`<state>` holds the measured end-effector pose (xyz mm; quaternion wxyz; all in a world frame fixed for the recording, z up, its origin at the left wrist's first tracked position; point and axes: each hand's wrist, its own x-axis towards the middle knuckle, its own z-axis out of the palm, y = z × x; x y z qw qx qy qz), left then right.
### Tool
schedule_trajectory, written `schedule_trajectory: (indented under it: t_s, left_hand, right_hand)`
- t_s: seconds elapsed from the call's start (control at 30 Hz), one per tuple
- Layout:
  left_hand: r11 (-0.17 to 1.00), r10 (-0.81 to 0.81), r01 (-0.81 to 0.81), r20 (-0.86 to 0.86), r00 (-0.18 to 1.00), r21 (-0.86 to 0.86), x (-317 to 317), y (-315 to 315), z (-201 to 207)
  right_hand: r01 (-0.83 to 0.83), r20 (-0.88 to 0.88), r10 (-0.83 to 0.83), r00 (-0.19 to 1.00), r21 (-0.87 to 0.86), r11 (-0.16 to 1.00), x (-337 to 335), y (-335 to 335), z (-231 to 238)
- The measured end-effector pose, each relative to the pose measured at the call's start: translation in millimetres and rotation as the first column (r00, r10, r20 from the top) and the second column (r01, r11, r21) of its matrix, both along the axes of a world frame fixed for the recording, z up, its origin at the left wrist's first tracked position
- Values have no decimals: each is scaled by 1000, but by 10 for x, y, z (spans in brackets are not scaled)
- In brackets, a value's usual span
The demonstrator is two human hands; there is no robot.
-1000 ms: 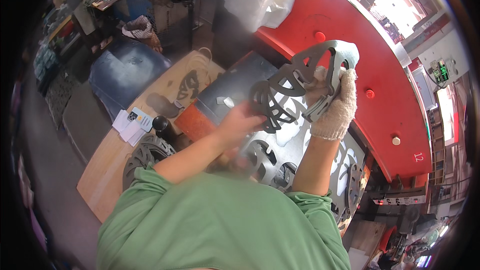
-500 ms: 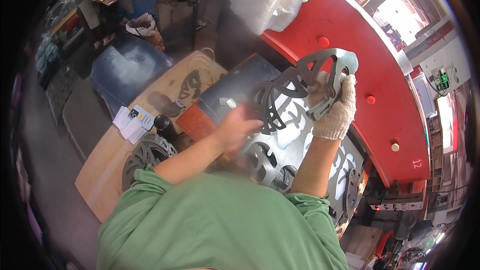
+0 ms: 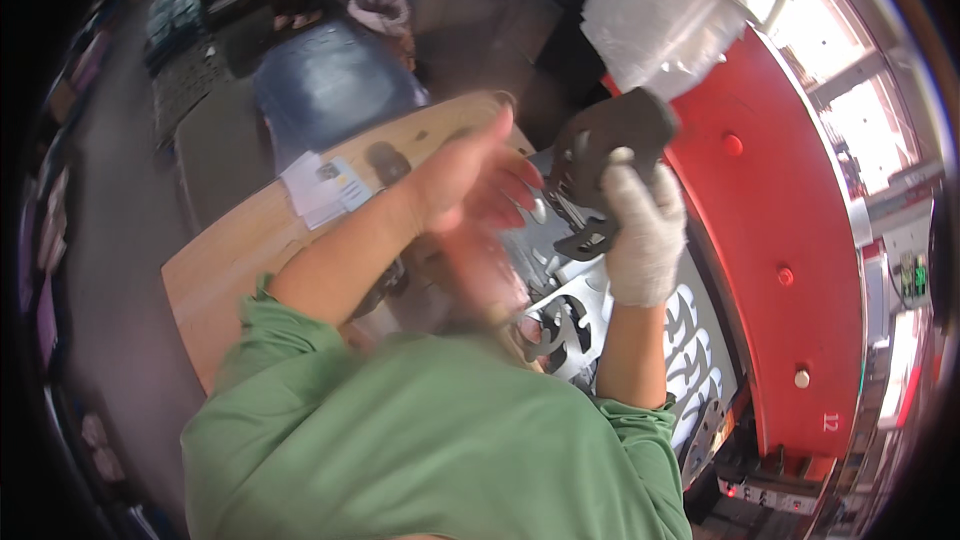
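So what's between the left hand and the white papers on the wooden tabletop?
Head view: a dark object, too blurred to identify, on the wooden tabletop between the left hand and the white papers.

Two hands show: one bare left hand and one right hand in a cream cloth glove. The gloved hand holds at least one dark grey flat piece with cut-out openings; blur hides whether several are stacked. Left of the bare hand are one pale wooden table and overlapping white paper sheets, too blurred to count. Beyond that hand are one glossy dark blue panel and one pale woven sack. Right of the gloved hand, one broad red panel bears two round red knobs and one small cream knob.
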<state>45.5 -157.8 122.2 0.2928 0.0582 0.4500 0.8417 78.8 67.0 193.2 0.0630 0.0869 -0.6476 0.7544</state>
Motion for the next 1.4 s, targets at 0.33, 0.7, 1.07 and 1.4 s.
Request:
schedule_trajectory:
  t_s: [0.33, 0.7, 1.07, 1.4]
  left_hand:
    - [822, -39, 1, -54, 998, -570, 551, -996, 172]
    - [934, 68, -93, -82, 994, -344, 1371, -1901, 41]
    - [802, 265, -93, 212, 941, -590, 1606, -2413, -1680]
    - [-224, 85, -299, -324, 942, -928, 2031, -1914, -1454]
  right_hand:
    - [-386, -227, 703, 674, 704, 597, -67, -697, -542]
    - [-436, 268, 949, 168, -843, 316, -379, -1544, -1715]
    - [-522, 709, 642, 292, -444, 728, -238, -1721, -2065]
    - [-462, 555, 241, 796, 300, 834, -236, -1195, -1634]
